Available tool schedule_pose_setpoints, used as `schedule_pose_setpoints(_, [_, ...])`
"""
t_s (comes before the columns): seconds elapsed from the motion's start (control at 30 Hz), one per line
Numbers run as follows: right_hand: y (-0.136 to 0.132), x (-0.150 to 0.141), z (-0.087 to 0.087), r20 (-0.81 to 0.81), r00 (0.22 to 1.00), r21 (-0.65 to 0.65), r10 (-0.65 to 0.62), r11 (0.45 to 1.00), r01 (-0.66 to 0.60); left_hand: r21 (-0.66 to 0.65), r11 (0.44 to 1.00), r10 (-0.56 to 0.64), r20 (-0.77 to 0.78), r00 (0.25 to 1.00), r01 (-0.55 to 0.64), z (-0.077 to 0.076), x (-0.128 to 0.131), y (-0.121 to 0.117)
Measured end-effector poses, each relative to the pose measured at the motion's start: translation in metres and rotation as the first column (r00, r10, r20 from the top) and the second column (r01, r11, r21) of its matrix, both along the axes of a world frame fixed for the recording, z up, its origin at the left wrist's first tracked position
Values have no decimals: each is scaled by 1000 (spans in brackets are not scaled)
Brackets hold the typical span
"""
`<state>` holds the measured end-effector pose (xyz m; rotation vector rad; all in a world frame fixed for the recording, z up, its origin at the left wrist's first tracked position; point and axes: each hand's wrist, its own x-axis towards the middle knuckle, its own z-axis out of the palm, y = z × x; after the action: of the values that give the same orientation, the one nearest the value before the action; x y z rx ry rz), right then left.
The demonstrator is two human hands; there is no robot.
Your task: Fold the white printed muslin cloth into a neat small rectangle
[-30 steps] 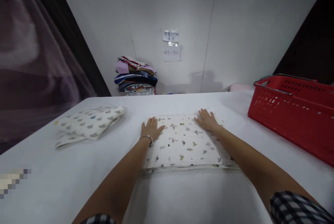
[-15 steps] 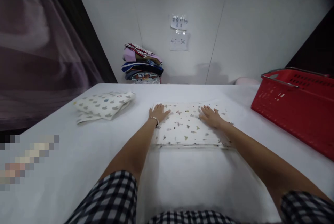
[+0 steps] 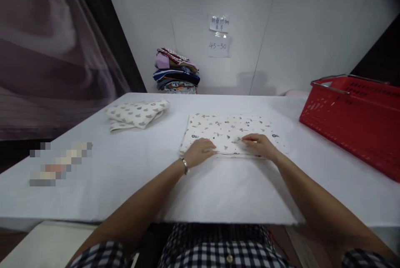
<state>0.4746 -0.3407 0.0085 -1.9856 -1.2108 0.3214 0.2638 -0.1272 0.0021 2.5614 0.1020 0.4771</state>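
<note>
A folded white cloth with small printed figures [image 3: 229,128] lies flat on the white table [image 3: 218,184] in front of me. My left hand [image 3: 200,152], with a bracelet at the wrist, rests on the cloth's near edge with its fingers curled onto the fabric. My right hand [image 3: 259,145] is on the same near edge a little to the right, fingers bent and closed on the hem. Both hands are close together at the middle of that edge.
A second folded white cloth with grey shapes [image 3: 137,113] lies at the left of the table. A red plastic basket [image 3: 356,118] stands at the right. A stack of folded clothes [image 3: 176,72] sits by the back wall under two paper notes [image 3: 218,35].
Both hands slid back from the cloth's far corners to its near edge and came closer together, fingers now curled. My head pulled back, so the table's front edge shows.
</note>
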Motion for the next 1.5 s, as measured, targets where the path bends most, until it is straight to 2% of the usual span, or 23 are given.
schedule_pose_setpoints(0.07, [1,-19,1,25,992,45,124,991,-125,35,999,-2,47,999,1,-9,-6,-11])
schedule_pose_setpoints(0.13, [1,-30,-4,113,979,43,168,984,-174,68,996,52,73,996,-57,-17,-7,-15])
schedule_pose_setpoints(0.27, [-1,-32,-16,304,934,-62,187,982,-177,133,985,101,102,990,-115,-27,-5,-14])
schedule_pose_setpoints(0.43, [-1,-28,-19,403,891,-106,207,978,-179,215,967,115,109,987,-137,-27,-4,-17])
schedule_pose_setpoints(0.63, [0,-30,-17,349,912,-98,217,976,-195,322,946,40,15,999,-42,-21,9,-23])
schedule_pose_setpoints(0.7, [0,-29,-18,331,921,-83,207,978,-190,322,947,21,-10,1000,-17,-21,14,-23])
schedule_pose_setpoints(0.9, [0,-29,-20,332,925,-47,186,982,-181,256,965,56,28,998,-61,-28,18,-22])
schedule_pose_setpoints(1.1, [1,-34,-18,375,909,-40,182,983,-180,284,956,56,49,997,-68,-31,16,-21])
schedule_pose_setpoints(1.27, [1,-36,-19,379,905,29,191,975,-218,318,946,33,74,997,-55,-30,15,-24])
schedule_pose_setpoints(1.5, [1,-38,-19,435,872,31,225,964,-265,402,915,22,15,1000,-26,-28,14,-25])
